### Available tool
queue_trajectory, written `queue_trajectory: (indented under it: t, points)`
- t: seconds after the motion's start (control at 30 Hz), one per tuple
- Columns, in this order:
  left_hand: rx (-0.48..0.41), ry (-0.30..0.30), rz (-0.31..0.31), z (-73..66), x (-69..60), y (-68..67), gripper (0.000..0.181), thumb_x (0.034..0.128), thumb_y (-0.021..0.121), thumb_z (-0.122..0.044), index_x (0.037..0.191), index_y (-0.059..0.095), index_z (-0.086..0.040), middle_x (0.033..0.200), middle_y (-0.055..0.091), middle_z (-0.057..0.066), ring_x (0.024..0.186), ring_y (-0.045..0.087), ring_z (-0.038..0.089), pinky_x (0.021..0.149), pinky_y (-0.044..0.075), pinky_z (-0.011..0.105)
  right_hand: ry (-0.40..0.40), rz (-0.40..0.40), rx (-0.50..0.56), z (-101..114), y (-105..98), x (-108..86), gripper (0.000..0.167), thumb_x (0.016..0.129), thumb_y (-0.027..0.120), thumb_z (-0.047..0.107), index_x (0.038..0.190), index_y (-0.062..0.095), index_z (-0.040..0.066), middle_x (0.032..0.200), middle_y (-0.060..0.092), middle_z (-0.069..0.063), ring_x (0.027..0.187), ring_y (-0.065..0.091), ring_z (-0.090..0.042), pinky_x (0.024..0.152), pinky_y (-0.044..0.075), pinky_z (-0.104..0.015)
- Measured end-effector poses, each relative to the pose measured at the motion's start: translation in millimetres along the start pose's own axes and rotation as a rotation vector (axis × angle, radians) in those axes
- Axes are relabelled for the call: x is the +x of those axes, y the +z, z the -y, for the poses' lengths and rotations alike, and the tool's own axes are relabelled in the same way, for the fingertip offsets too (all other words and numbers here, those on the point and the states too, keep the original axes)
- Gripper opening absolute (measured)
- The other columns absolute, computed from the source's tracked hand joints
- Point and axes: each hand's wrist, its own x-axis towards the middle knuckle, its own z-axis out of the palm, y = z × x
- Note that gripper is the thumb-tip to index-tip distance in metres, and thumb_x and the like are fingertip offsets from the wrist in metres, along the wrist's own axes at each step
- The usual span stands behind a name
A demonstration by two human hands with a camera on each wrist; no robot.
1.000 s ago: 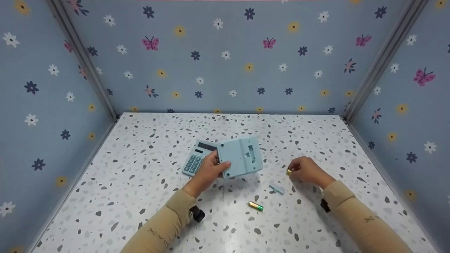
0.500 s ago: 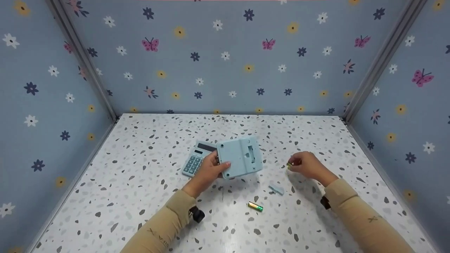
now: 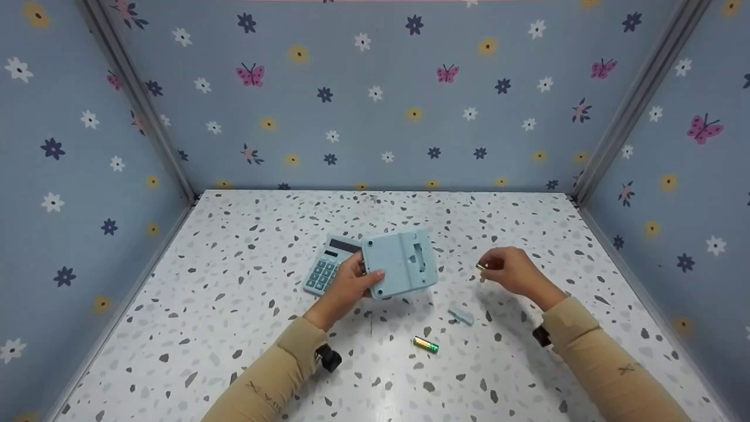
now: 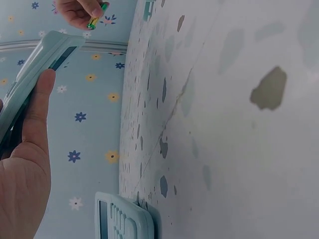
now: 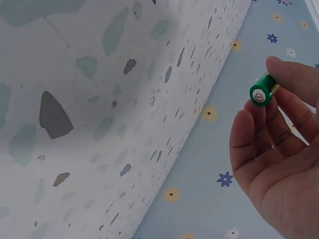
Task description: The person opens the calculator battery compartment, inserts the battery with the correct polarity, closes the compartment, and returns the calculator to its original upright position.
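A light-blue calculator is gripped in my left hand, its back turned up and the battery slot uncovered. In the right wrist view, my right hand pinches a green and gold battery between thumb and fingers, one end toward the camera. The head view has this right hand above the table, right of the calculator and apart from it. A second battery lies on the table nearer the front. Between it and my right hand lies a small light-blue battery cover.
Another light-blue calculator lies keys up on the speckled table, partly hidden by my left hand and the held calculator. Flower-patterned panels enclose the table at the back and both sides.
My right hand has risen slightly, away from the table, and the pinched battery has turned in its fingers. My left hand and its calculator have stayed nearly still.
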Motion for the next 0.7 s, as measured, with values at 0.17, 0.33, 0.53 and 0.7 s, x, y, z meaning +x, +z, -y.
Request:
queue_trajectory:
  t: [0.17,0.33,0.53,0.7]
  points:
    - [-0.004,0.003,-0.002,-1.3,-0.4,1.1,0.061,0.1069,0.065,-0.009,0.162,0.04,-0.002,0.147,0.062,0.028,0.12,0.075,0.029,0.097,0.067,0.045,-0.032,-0.046,0.001,4.5,-1.5,-2.0,0.018,0.101,0.075,0.006,0.117,0.078,-0.001,0.101,0.074,-0.014,0.088,0.063,-0.021,0.076,0.054,-0.036]
    - [-0.011,-0.005,-0.007,-1.6,-0.2,1.7,0.062,0.1068,0.064,-0.008,0.163,0.04,-0.003,0.149,0.061,0.028,0.121,0.074,0.03,0.097,0.066,0.045,-0.074,-0.094,0.004,8.9,-1.0,-4.3,0.016,0.1,0.075,0.006,0.115,0.079,0.001,0.101,0.074,-0.014,0.09,0.064,-0.022,0.076,0.054,-0.036]
    - [-0.011,-0.011,-0.014,-1.3,0.6,2.8,0.062,0.1065,0.064,-0.007,0.163,0.039,-0.003,0.15,0.06,0.028,0.123,0.074,0.031,0.098,0.066,0.046,-0.117,-0.159,0.021,13.6,1.1,-7.4,0.016,0.099,0.077,0.005,0.115,0.078,0.0,0.101,0.074,-0.015,0.091,0.066,-0.022,0.074,0.055,-0.032]
    - [-0.007,-0.013,-0.021,0.2,1.6,3.1,0.06,0.1075,0.063,-0.007,0.163,0.039,-0.002,0.152,0.059,0.027,0.126,0.072,0.032,0.099,0.066,0.046,-0.133,-0.204,0.036,16.0,4.1,-8.8,0.015,0.098,0.079,0.003,0.112,0.078,0.002,0.099,0.075,-0.013,0.088,0.066,-0.02,0.074,0.055,-0.028]
